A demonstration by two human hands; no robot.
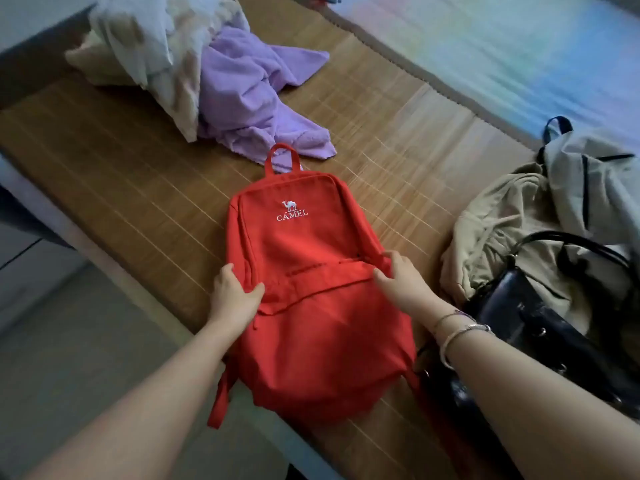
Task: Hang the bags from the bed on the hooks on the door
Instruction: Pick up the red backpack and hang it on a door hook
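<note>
1. both bare forearms reached in from the near edge, the right wrist wearing silver bracelets (460,332).
2. the left hand (235,292) pinched the left side of the red canvas backpack (311,289), thumb on top, fingers curled under the edge.
3. the right hand (401,278) lay half open on the backpack's right side, fingers hooked over the seam; a firm grasp could not be confirmed.
4. the backpack lay flat on the woven bamboo mat (138,188) covering the bed, bottom overhanging the near edge.
5. a black leather handbag (540,317) and a grey-beige fabric bag (588,181) waited to its right.
6. lifting by the red top loop (282,157) would probably suit a hook better than side grips; door and hooks were out of view.
</note>
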